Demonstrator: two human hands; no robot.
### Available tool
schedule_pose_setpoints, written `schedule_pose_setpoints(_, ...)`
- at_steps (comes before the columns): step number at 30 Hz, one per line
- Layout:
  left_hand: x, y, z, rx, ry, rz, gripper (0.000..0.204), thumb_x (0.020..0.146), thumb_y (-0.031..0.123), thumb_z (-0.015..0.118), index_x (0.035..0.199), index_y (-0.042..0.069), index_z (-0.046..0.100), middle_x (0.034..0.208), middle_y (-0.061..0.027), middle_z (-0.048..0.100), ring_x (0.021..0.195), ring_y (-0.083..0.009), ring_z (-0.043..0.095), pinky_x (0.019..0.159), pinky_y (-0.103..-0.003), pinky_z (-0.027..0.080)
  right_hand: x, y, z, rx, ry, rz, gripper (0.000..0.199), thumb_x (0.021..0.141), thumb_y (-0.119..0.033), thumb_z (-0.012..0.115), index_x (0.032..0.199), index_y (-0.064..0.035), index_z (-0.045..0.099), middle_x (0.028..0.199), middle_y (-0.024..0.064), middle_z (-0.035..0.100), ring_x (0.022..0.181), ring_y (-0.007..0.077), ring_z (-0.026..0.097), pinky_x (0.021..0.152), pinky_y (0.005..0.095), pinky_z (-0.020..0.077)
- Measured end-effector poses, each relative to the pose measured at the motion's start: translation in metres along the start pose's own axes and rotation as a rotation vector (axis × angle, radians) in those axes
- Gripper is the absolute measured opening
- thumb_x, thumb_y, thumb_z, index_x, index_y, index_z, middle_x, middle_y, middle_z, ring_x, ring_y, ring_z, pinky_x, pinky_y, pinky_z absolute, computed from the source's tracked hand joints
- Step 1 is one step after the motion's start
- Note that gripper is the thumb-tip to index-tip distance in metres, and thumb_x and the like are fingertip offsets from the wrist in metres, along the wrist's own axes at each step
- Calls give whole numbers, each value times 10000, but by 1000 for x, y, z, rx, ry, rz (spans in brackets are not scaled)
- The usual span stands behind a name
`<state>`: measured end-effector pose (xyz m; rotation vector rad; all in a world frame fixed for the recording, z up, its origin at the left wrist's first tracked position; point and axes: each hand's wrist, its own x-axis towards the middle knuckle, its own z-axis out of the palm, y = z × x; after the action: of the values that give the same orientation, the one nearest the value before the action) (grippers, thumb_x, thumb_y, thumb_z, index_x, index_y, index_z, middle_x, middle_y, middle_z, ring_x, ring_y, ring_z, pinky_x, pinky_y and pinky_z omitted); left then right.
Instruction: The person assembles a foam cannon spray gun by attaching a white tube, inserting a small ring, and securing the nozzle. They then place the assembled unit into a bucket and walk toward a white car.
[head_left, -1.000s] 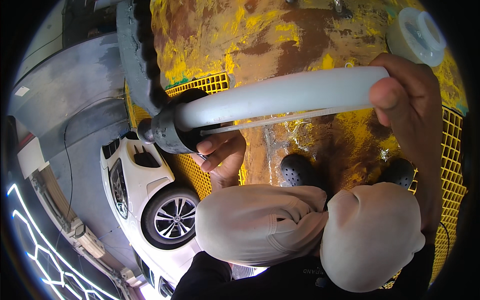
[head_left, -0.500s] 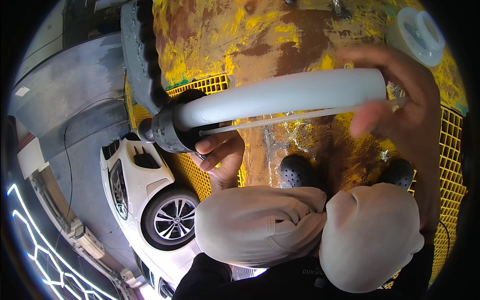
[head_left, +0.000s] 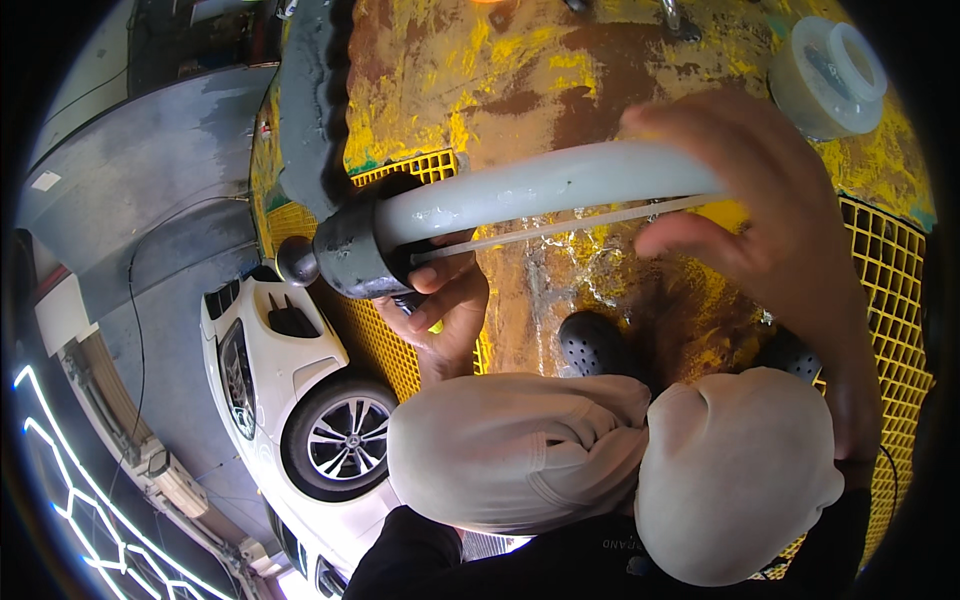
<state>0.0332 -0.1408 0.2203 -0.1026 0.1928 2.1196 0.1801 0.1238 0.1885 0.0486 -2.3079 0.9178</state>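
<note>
In the head view, the left hand [head_left: 440, 310] is curling its fingers under the dark grey end fitting [head_left: 355, 250] of a pale tube [head_left: 540, 190] that is lying across the rusty yellow platform [head_left: 520, 70]. The right hand [head_left: 760, 220] is hovering spread over the tube's other end, fingers loose and gripping nothing, while a white car [head_left: 290, 400] is sitting below the yellow grating [head_left: 890, 290].

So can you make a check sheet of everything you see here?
Surface: rusty yellow platform with yellow grating.
Job's things: long whitish tube ending in a dark cap.
Clutter: white plastic tub.
Grips: left hand holds the tube under the cap; right hand open, fingers spread over the tube.
Cables: thin line along the tube.
Surroundings: white car below; person's knees and dark shoes.
</note>
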Motion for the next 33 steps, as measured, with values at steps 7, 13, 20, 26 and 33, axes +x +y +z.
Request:
schedule_pose_setpoints(7, -1, -6, 10, 272, 49, 47, 423, 810, 84, 658, 1201, -54, 570, 1066, -210, 573, 871, -289, 652, 494, -263, 608, 0, -1, 24, -307, -22, -130, 429, 722, -210, 757, 1104, -61, 629, 861, 106, 599, 830, 257, 615, 706, 397, 489)
schedule_pose_setpoints(13, -9, -12, 16, 529, 187, 128, 515, 864, 390, 583, 1166, -27, 603, 977, -185, 640, 766, -250, 637, 454, -255, 526, 10, -5, 32, 93, -560, 263, 283, 803, -189, 720, 1046, -73, 633, 871, 146, 637, 843, 287, 657, 741, 439, 503)
schedule_pose_setpoints(20, -9, -18, 13, 580, 329, 208, 586, 840, 431, 555, 1188, -40, 560, 985, -217, 628, 721, -285, 597, 497, -294, 472, 3, 17, 41, 171, -512, 307, 247, 799, -134, 695, 1038, -81, 664, 948, 162, 660, 938, 327, 648, 783, 444, 513)
schedule_pose_setpoints(26, -4, -17, 8, 728, 320, 46, 614, 845, 507, 573, 1222, 23, 578, 1077, -192, 648, 837, -310, 629, 579, -336, 489, -8, -13, 79, 0, -255, 374, 257, 790, -107, 693, 1044, -71, 678, 823, 153, 670, 803, 313, 671, 728, 425, 514)
schedule_pose_setpoints(33, -4, -13, 25, 798, 189, -75, 672, 834, 536, 594, 1235, -2, 566, 1083, -216, 649, 788, -322, 663, 568, -367, 536, 22, 23, 52, 868, -1072, 372, 293, 783, -214, 731, 1020, -44, 711, 927, 179, 703, 865, 324, 683, 771, 377, 519)
